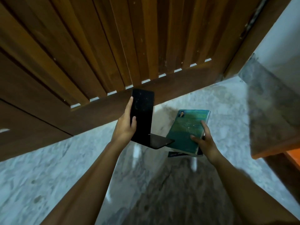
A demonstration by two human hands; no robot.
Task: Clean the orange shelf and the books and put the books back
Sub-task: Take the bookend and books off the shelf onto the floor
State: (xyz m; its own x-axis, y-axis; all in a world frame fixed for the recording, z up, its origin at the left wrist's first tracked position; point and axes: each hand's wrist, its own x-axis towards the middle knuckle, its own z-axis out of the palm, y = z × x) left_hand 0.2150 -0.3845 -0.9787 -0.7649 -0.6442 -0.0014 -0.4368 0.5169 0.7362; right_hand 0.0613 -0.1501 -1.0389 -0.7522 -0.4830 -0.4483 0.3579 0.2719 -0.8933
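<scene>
I am counting two hands: my left hand (pixel 125 127) is gripping one black bookend (pixel 142 111) at eleven o'clock, and my right hand (pixel 206 143) is holding two stacked books at one o'clock, one green book (pixel 183 130) over one dark book (pixel 176 154). One orange shelf (pixel 276 151) is showing at three o'clock, and one slatted door (pixel 113 46) at twelve.

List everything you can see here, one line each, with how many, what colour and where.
bookend: one, black, L-shaped, held before the door
teal book: one, teal, dusty, held right of the bookend
dark item: one, edge showing under the teal book, perhaps another book
door: one, brown slatted wood, left and top
floor: one, grey-white marble, below
orange shelf: one, orange edge, dusty top, far right
wall: one, white, top right
left hand: one, grips the bookend
right hand: one, holds the teal book
</scene>
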